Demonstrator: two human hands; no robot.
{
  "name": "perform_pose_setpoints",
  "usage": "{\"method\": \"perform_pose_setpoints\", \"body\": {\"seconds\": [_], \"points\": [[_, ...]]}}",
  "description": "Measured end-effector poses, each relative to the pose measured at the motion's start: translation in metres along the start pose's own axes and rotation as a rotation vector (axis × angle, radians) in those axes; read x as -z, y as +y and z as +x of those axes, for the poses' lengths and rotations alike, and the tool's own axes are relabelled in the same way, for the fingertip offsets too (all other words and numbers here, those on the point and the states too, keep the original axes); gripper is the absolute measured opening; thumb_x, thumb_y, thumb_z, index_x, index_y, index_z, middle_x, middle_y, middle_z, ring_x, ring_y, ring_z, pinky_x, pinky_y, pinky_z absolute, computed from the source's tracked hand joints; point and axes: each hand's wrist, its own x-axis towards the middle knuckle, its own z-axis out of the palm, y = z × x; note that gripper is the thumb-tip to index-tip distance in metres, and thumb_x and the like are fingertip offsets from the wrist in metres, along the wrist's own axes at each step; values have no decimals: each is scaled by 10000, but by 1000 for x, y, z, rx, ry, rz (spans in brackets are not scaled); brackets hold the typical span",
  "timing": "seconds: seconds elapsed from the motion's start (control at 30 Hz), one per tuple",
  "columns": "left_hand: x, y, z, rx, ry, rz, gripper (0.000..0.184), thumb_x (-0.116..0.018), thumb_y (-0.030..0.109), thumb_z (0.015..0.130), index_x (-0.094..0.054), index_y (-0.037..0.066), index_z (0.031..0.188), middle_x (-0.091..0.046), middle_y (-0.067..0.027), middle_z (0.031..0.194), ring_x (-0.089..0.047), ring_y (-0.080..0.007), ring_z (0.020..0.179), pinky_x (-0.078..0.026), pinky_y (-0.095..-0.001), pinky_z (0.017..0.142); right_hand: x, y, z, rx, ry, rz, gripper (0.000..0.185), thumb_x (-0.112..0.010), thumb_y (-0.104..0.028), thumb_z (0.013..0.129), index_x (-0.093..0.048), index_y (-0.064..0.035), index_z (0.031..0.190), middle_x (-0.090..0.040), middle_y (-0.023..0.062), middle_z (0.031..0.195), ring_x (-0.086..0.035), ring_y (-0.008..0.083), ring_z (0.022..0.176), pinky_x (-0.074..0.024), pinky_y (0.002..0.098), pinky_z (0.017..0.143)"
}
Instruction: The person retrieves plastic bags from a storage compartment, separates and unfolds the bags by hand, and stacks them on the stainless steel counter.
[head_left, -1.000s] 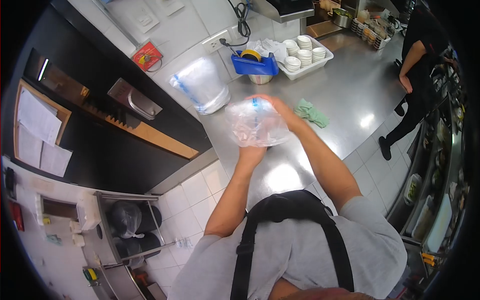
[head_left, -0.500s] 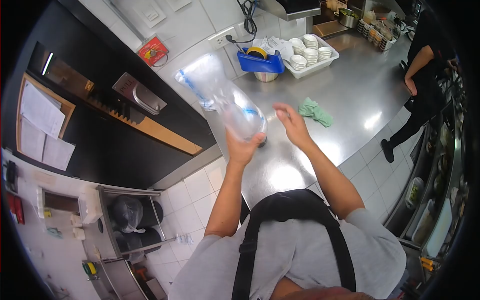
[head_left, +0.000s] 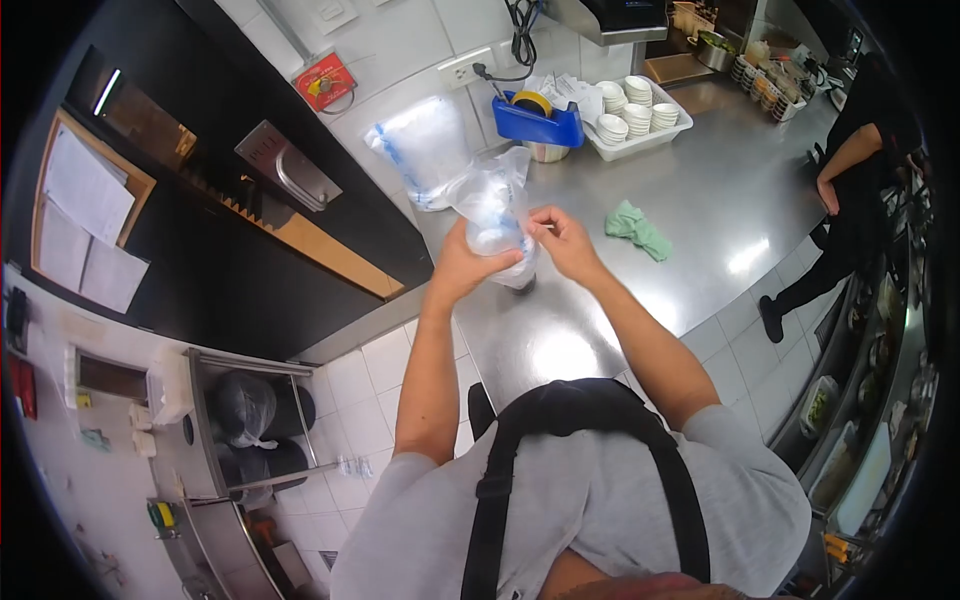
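A clear plastic bag [head_left: 495,205] with faint blue markings is held up over the near left end of the steel counter. My left hand [head_left: 468,262] is closed round its left and lower side, the thumb lying across the front. On the bag's right edge, the fingers of my right hand [head_left: 562,243] are pinched together. Just behind lies a pack of clear plastic bags [head_left: 418,145] with blue print, near the wall. Whether the held bag contains anything cannot be made out. Beneath it, a small dark object shows in part on the counter.
A blue tape dispenser [head_left: 540,125] stands at the back of the steel counter [head_left: 690,200], beside a white tray [head_left: 640,150] of stacked small cups. A green cloth [head_left: 638,230] lies to my right. Another person [head_left: 840,190] stands at the far right; a black door [head_left: 200,260] is at left.
My right hand has moved left and closed on the bag's edge; it was open and apart before. The bag in my left hand now appears separate from the pack behind it.
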Motion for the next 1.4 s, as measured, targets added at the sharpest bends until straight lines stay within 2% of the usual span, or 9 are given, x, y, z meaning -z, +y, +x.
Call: {"method": "perform_pose_setpoints", "body": {"seconds": [0.27, 0.37, 0.57, 0.7, 0.8, 0.93, 0.97, 1.13, 1.4], "points": [[-35, 25, 8, -187, 541, -236, 614, -837, 153, 829, -568, -52, 1342, -638, -146, 1307, -622, -232, 1161, -484, -360, 1004, -19, -58, 44, 128, 31, 226, 392, -629, -355, 1036, -639, 3, 1196, -661, 18, 1148, -596, 83, 996, -500, 273, 863], [-52, -16, 24, -294, 690, 80, 586, -879, 200, 783, -608, -12, 1257, -732, -126, 1064, -700, -198, 961, -549, -334, 862, -29, -46, 57, -105, -68, 84, 483, -605, -434, 1038, -632, 15, 1216, -663, 34, 1089, -588, 83, 964, -496, 278, 842], [-32, -41, 14, -131, 393, 40, 680, -926, 217, 681, -615, -1, 1245, -738, -129, 1056, -712, -221, 951, -559, -363, 865, -34, -21, 28, -92, -166, -175, 569, -631, -476, 1008, -605, 21, 1285, -691, 122, 1113, -631, 148, 1032, -502, 296, 902], [6, -25, 2, -35, -10, 78, 794, -927, 304, 723, -548, -4, 1350, -631, -149, 1311, -612, -243, 1207, -479, -367, 1039, -8, -37, 26, 49, -248, -344, 581, -657, -449, 999, -580, 9, 1348, -670, 144, 1273, -618, 200, 1171, -486, 323, 1000], [6, -15, 5, -250, 274, -368, 749, -843, 391, 847, -520, -9, 1392, -595, -166, 1359, -572, -231, 1244, -448, -370, 1075, 1, -52, 48, 182, -104, -11, 541, -658, -402, 1010, -577, -13, 1377, -645, 120, 1325, -597, 199, 1203, -470, 337, 1036], [-21, 23, 19, -177, 523, -342, 598, -714, 395, 971, -555, -14, 1377, -694, -135, 1121, -651, -218, 1049, -515, -365, 946, -32, -66, 76, 261, -101, 230, 450, -575, -428, 1054, -666, -21, 1223, -714, 86, 1116, -624, 144, 1043, -492, 314, 948], [-35, 5, 35, -299, 709, -46, 420, -706, 314, 976, -634, -20, 1219, -721, -120, 944, -692, -225, 901, -542, -373, 817, -41, -64, 77, 215, -77, 161, 473, -560, -455, 1054, -677, -10, 1167, -714, 77, 1055, -612, 138, 989, -493, 314, 908], [-50, -34, 36, -359, 707, -28, 339, -709, 301, 964, -629, -3, 1090, -691, -96, 951, -638, -165, 891, -514, -331, 801, -48, -30, 50, 119, -22, -61, 618, -522, -561, 1041, -694, 28, 966, -681, 50, 831, -524, 133, 797, -477, 328, 756], [-37, -45, 11, -164, 487, 78, 548, -858, 359, 805, -640, 5, 1161, -743, -110, 965, -708, -227, 890, -554, -400, 825, -37, 9, 26, 129, -106, -144, 486, -516, -430, 1068, -697, 21, 1080, -731, 168, 1033, -666, 232, 983, -515, 377, 896]]}}
